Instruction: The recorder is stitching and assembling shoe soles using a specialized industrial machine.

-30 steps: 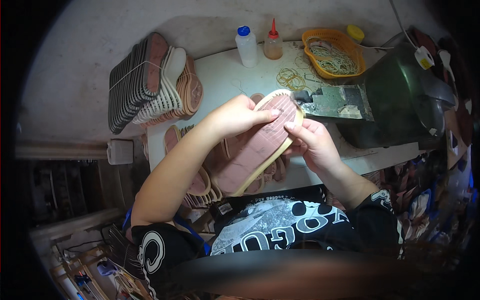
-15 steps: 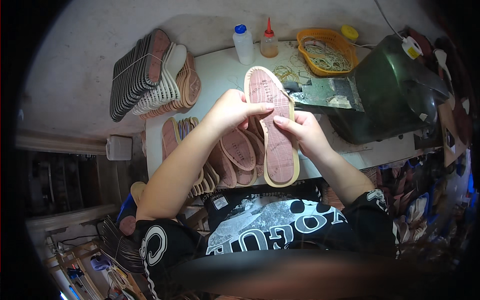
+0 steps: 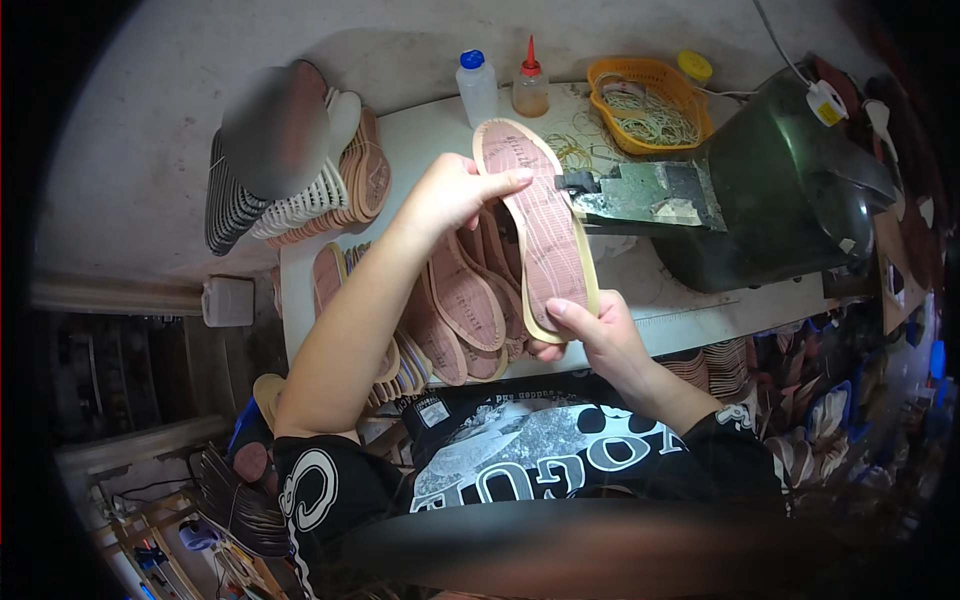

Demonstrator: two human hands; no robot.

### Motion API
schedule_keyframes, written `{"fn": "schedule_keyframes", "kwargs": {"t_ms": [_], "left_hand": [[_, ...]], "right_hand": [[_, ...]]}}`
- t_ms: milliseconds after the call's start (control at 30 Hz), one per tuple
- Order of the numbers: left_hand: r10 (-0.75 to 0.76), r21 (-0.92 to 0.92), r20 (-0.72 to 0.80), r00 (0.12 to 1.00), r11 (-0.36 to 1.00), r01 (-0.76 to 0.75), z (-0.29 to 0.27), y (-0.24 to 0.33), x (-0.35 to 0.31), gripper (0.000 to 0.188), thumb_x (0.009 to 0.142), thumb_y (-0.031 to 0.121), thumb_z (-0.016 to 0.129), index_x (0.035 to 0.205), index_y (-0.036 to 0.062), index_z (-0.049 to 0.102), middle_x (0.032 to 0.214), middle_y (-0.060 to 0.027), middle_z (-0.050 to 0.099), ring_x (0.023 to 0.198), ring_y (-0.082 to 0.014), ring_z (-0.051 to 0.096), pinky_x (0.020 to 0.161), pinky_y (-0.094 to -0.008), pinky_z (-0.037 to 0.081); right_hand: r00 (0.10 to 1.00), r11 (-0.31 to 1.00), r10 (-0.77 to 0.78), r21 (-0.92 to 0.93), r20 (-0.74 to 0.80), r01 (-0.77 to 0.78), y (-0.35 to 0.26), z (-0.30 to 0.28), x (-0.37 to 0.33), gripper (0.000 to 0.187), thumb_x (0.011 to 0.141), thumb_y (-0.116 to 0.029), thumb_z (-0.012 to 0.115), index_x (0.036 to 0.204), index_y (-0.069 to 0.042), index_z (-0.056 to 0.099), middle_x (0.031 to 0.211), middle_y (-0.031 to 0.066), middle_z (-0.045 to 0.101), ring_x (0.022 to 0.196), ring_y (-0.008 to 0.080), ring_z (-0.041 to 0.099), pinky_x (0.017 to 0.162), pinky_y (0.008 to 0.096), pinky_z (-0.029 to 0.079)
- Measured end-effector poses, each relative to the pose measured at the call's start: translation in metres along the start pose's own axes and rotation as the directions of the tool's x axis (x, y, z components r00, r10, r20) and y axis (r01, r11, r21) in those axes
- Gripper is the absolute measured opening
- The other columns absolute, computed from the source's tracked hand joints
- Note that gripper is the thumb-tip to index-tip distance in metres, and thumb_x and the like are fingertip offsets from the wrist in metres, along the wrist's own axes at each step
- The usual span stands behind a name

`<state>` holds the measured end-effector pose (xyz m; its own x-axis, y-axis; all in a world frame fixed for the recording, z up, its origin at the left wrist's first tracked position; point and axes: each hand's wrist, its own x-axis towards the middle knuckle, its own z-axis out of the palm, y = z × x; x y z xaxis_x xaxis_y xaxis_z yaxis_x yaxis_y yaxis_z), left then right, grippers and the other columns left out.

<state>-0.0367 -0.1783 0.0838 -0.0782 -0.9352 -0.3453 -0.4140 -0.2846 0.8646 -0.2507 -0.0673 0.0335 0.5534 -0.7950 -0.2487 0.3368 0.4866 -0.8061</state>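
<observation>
A pinkish-brown insole [image 3: 545,225] with a pale yellow edge is held up between both hands, its far end tilted to the left. My left hand [image 3: 462,195] grips its far part, thumb on the face and the other fingers behind. At the near end my right hand [image 3: 592,325] pinches it, thumb on top. The insole's right edge lies at the tip of the flat arm [image 3: 640,195] of a dark green machine [image 3: 780,180]. Under my left forearm, more pink insoles [image 3: 465,295] lie in an overlapping pile on the white table [image 3: 690,320].
Bundled stacks of insoles [image 3: 365,170] stand at the far left, partly blurred. At the back are a blue-capped bottle [image 3: 478,90], a red-tipped bottle [image 3: 531,90] and an orange basket [image 3: 600,105] of rubber bands. A white jug [image 3: 228,302] sits beyond the table's left edge.
My right hand has slid from the insole's middle down to its near end. The insole has tilted, its far end shifting left, and my left hand has moved slightly left and away.
</observation>
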Motion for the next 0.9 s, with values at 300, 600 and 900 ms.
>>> {"fn": "schedule_keyframes", "kwargs": {"t_ms": [300,600,900], "left_hand": [[0.327,0.594,-0.018,0.945,0.764,-0.253,-0.037,0.004,0.066,0.104,0.063,0.072,0.068,0.121,-0.0128,0.05,0.117,-0.0302,0.055,0.11,-0.0331,0.056,0.093,-0.0406,0.046],[0.178,0.398,0.765,0.619,0.624,-0.672,-0.025,0.061,0.099,0.055,0.064,0.043,0.082,0.101,0.0064,0.064,0.113,-0.0147,0.059,0.11,-0.0248,0.053,0.092,-0.0368,0.044],[-0.149,0.431,0.803,0.578,0.813,-0.39,-0.026,0.068,0.109,0.04,0.066,0.029,0.084,0.073,0.004,0.053,0.069,-0.0008,0.059,0.062,-0.0103,0.057,0.057,-0.0271,0.048]], "right_hand": [[0.981,0.991,-0.071,0.1,-0.178,0.089,-0.019,0.012,0.037,0.026,0.092,-0.022,0.057,0.093,0.003,0.063,0.076,0.0118,0.066,0.06,0.0146,0.064,0.054,0.0253,0.054],[0.975,0.995,-0.039,0.084,-0.219,0.058,-0.027,0.012,0.055,0.032,0.095,-0.027,0.055,0.094,0.003,0.064,0.079,0.0143,0.067,0.061,0.0166,0.065,0.057,0.0258,0.054],[0.982,0.989,0.016,0.148,-0.19,0.013,-0.035,0.021,0.052,0.034,0.095,-0.018,0.054,0.119,0.006,0.054,0.104,0.019,0.065,0.09,0.0241,0.067,0.079,0.0338,0.056]]}}
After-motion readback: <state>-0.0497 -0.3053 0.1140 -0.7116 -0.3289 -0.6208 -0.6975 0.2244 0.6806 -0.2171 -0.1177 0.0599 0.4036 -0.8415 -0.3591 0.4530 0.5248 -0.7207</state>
